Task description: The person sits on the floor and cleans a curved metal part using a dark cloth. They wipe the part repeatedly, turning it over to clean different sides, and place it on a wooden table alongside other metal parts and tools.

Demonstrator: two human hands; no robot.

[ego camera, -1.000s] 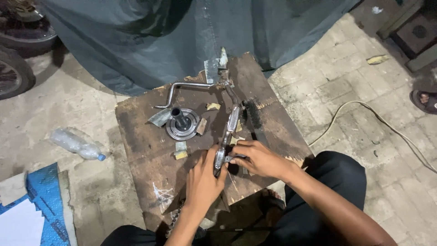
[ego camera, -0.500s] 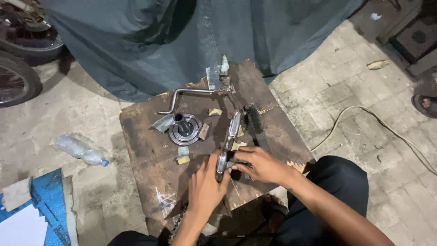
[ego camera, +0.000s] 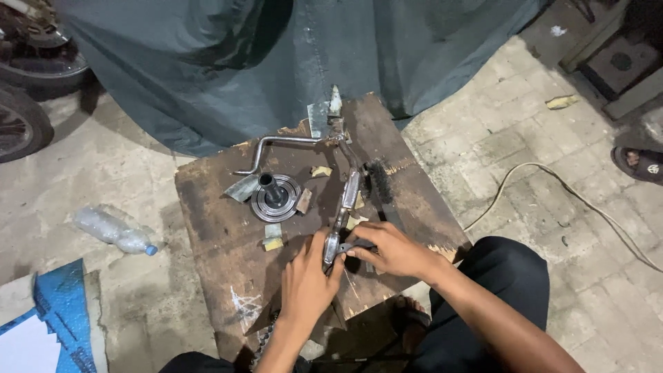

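A long metal lever part (ego camera: 347, 200) lies on a worn wooden board (ego camera: 221, 228), its near end between my hands. My left hand (ego camera: 307, 276) grips that near end from the left. My right hand (ego camera: 390, 250) pinches a small dark piece (ego camera: 352, 245) against the same end from the right. A black wire brush (ego camera: 380, 183) lies just right of the lever. A round metal hub with a central shaft (ego camera: 274, 197) sits to the left of it. A bent metal rod (ego camera: 283, 146) lies along the board's far edge.
Small scraps of sandpaper (ego camera: 271, 238) litter the board. A dark tarp (ego camera: 311, 55) hangs behind it. A plastic bottle (ego camera: 114, 231) lies on the paved floor at left, a cable (ego camera: 552, 186) at right, a wheel (ego camera: 21, 124) far left, a sandalled foot (ego camera: 639, 164) far right.
Both hands stay on the lever's near end with only slight finger shifts. The view has drifted a little, so the board sits further right in frame.
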